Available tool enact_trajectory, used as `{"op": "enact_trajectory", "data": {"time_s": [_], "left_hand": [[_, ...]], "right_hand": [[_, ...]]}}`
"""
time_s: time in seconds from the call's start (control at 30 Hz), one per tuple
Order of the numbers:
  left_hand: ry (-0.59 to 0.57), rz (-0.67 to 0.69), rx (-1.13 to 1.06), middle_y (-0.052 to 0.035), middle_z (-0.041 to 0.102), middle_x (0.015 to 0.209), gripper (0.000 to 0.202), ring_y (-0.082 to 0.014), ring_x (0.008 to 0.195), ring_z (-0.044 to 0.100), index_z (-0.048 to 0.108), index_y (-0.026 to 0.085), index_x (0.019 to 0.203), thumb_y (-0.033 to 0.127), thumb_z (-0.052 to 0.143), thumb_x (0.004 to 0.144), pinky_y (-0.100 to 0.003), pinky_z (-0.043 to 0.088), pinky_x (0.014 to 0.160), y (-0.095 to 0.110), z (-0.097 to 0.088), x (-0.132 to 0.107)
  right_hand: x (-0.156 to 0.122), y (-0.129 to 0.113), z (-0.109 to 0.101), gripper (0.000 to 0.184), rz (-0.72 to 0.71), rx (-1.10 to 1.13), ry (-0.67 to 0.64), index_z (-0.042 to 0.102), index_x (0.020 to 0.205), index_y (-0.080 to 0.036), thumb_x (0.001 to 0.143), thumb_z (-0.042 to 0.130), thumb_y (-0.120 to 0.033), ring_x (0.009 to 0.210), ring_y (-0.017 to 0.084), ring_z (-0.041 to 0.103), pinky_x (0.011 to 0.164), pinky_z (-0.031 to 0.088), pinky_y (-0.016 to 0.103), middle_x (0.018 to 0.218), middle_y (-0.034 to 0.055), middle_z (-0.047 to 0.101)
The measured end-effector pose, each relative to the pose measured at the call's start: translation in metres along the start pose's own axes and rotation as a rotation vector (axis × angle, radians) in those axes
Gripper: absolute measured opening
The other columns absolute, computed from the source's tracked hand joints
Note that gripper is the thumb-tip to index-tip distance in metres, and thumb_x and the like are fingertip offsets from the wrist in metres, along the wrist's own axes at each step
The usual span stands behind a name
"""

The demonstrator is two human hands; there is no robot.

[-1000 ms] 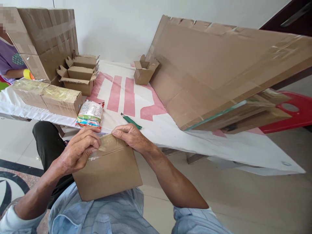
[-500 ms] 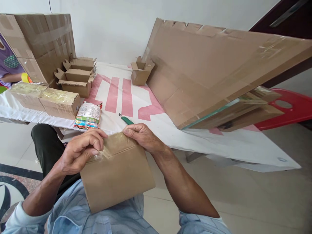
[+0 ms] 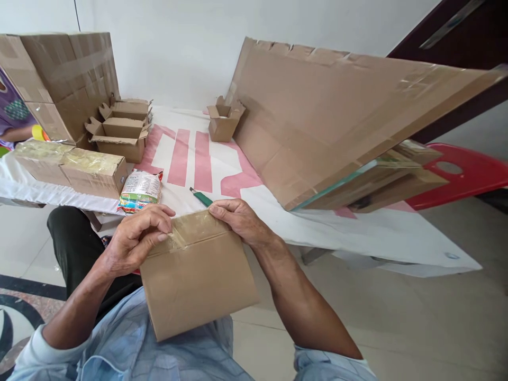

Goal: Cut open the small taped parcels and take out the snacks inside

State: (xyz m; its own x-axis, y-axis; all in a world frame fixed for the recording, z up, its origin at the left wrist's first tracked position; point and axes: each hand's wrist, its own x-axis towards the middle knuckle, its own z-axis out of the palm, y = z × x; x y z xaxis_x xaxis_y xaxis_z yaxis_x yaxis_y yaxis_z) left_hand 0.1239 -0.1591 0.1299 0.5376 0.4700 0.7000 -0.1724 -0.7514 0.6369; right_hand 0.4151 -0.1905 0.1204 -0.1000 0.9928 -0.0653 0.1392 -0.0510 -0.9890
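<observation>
A brown cardboard box (image 3: 198, 286) rests against my body, tilted, with its upper edge toward the table. Clear tape (image 3: 177, 241) shines along its top near the left corner. My left hand (image 3: 138, 235) is closed in a pinch at that corner, on the end of the tape; its fingertips partly hide it. My right hand (image 3: 242, 219) grips the far right corner, thumb on top and fingers behind the box. Just beyond the right hand, a green utility knife (image 3: 202, 198) lies on the table with its tip pointing away to the left.
A printed plastic packet (image 3: 141, 189) and taped boxes (image 3: 93, 172) lie at left on the white-and-pink cloth (image 3: 184, 159). Open small boxes (image 3: 121, 143) stand behind, beside a large carton stack (image 3: 71, 79). A big cardboard sheet (image 3: 317, 116) leans at right, near a red chair (image 3: 464, 174). A person's arm (image 3: 19, 132) shows far left.
The box and both hands have shifted slightly to the right. A loose crumple of clear tape seen under my left thumb no longer shows. My right hand keeps its grip.
</observation>
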Motion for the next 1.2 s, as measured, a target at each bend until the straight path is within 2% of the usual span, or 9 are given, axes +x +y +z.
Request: {"op": "enact_trajectory", "data": {"time_s": [0.23,0.5,0.6,0.7,0.8,0.9,1.0,1.07,1.2], "left_hand": [[-0.012,-0.013,-0.014,-0.0083,0.081,0.095,0.011,-0.0253,0.101,0.081,0.073,0.021,0.104,0.026,0.071,0.114,-0.049,0.068,0.104,0.002,-0.009,-0.002],[-0.074,-0.298,-0.165,-0.0122,0.083,0.097,0.020,-0.0283,0.107,0.084,0.077,0.019,0.098,0.035,0.079,0.110,-0.040,0.068,0.093,-0.013,-0.014,-0.013],[0.000,-0.429,-0.224,-0.0136,0.086,0.101,0.027,-0.0268,0.102,0.084,0.079,0.017,0.095,0.041,0.086,0.105,-0.038,0.068,0.090,-0.020,-0.014,-0.014],[0.035,-0.528,-0.230,-0.0139,0.086,0.100,0.033,-0.0258,0.096,0.083,0.081,0.016,0.093,0.047,0.091,0.100,-0.038,0.067,0.087,-0.026,-0.013,-0.014],[0.044,-0.557,-0.253,-0.0124,0.084,0.094,0.035,-0.0249,0.090,0.081,0.082,0.016,0.091,0.049,0.093,0.097,-0.037,0.067,0.084,-0.028,-0.010,-0.013],[0.060,-0.583,-0.259,-0.0112,0.084,0.096,0.030,-0.0239,0.090,0.080,0.083,0.016,0.095,0.044,0.093,0.097,-0.036,0.066,0.085,-0.028,-0.007,-0.013],[0.038,-0.554,-0.228,-0.0099,0.084,0.097,0.023,-0.0233,0.091,0.079,0.085,0.017,0.099,0.040,0.087,0.102,-0.037,0.065,0.089,-0.028,-0.006,-0.014],[0.033,-0.479,-0.165,-0.0113,0.084,0.105,0.020,-0.0258,0.101,0.079,0.086,0.018,0.105,0.038,0.084,0.104,-0.040,0.065,0.096,-0.028,-0.009,-0.015],[-0.038,-0.475,-0.070,-0.0143,0.084,0.124,0.032,-0.0300,0.116,0.079,0.085,0.020,0.128,0.042,0.081,0.105,-0.042,0.065,0.098,-0.028,-0.025,-0.015]], "right_hand": [[0.003,-0.010,0.005,0.055,-0.138,-0.081,-0.021,0.069,0.077,-0.020,0.090,0.080,-0.072,0.071,0.015,0.045,0.064,0.034,0.029,0.073,-0.0010,0.057],[0.030,0.013,0.022,0.057,-0.195,-0.172,-0.143,0.073,0.083,-0.019,0.096,0.074,-0.074,0.066,0.013,0.040,0.064,0.033,0.029,0.070,-0.0040,0.050],[0.036,0.024,0.026,0.050,-0.290,-0.284,0.018,0.074,0.091,-0.021,0.099,0.072,-0.069,0.073,0.017,0.053,0.069,0.044,0.031,0.078,0.0001,0.062],[0.029,0.029,0.036,0.034,-0.590,-0.446,0.333,0.076,0.102,-0.023,0.105,0.070,-0.056,0.098,0.028,0.068,0.093,0.057,0.044,0.102,0.0110,0.075],[0.012,0.034,0.054,0.032,-0.781,-0.529,0.317,0.080,0.109,-0.023,0.108,0.069,-0.053,0.104,0.032,0.071,0.097,0.060,0.049,0.107,0.0144,0.077],[-0.002,0.042,0.077,0.039,-0.764,-0.589,0.150,0.082,0.113,-0.023,0.103,0.080,-0.060,0.096,0.029,0.073,0.088,0.062,0.044,0.104,0.0125,0.078],[-0.005,0.049,0.095,0.023,-0.678,-0.604,0.134,0.083,0.106,-0.023,0.111,0.070,-0.041,0.093,0.026,0.074,0.086,0.060,0.039,0.102,0.0117,0.080],[-0.004,0.050,0.101,0.026,-0.651,-0.525,0.136,0.081,0.098,-0.023,0.114,0.061,-0.029,0.087,0.023,0.073,0.083,0.058,0.036,0.095,0.0094,0.078],[-0.004,0.044,0.103,0.029,-0.598,-0.352,0.118,0.075,0.087,-0.024,0.112,0.061,-0.027,0.074,0.019,0.065,0.073,0.055,0.034,0.080,0.0036,0.070]]}}
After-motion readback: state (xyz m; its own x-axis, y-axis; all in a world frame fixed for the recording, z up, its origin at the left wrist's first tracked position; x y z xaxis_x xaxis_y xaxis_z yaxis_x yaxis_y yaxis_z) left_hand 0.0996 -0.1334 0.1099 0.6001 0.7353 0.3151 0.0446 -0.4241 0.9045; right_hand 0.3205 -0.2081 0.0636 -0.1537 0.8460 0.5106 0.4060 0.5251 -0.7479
